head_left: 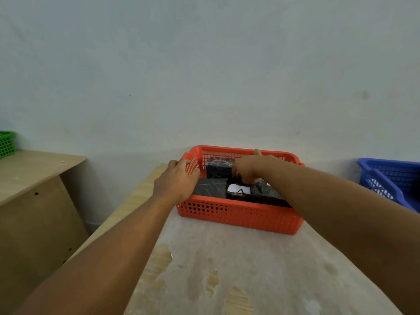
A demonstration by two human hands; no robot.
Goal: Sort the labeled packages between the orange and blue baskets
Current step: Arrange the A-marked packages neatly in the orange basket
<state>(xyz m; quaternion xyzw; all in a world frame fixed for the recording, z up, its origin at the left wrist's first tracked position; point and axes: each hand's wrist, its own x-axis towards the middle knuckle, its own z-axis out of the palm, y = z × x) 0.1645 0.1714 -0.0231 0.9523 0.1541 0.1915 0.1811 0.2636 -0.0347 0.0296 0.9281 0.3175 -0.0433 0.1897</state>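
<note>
Reaching into the orange basket (pixel 238 218) with both arms out, so this looks like the very start of picking something to sort. The left hand (pixel 176 181) is curled over the basket's left wall, fingers wrapped on the rim, basically steadying it. The right hand (pixel 248 169) is down inside, fingers bunched and pointing at the packages; honestly I can't tell if it's pinching one yet or just touching. Right under that hand is a package with a white label reading A (pixel 238 190), with a dark wrapped package (pixel 210 188) between it and the left hand, another dark package (pixel 219 165) just beyond the fingertips, and one more package (pixel 267 192) tucked under the right forearm. The blue basket (pixel 386 180) is way off to the right of the right arm, well apart from the orange one, and I can't see what's in it. What could go wrong, imo: most labels are face down or hidden, so grabbing blind could send a package to the wrong basket. The wrap looks slick and the packages are packed tight, so a fingertip pinch might slip or drag a neighbour up. And if the left hand lets go, the light basket could slide on the table (pixel 227 269).
</note>
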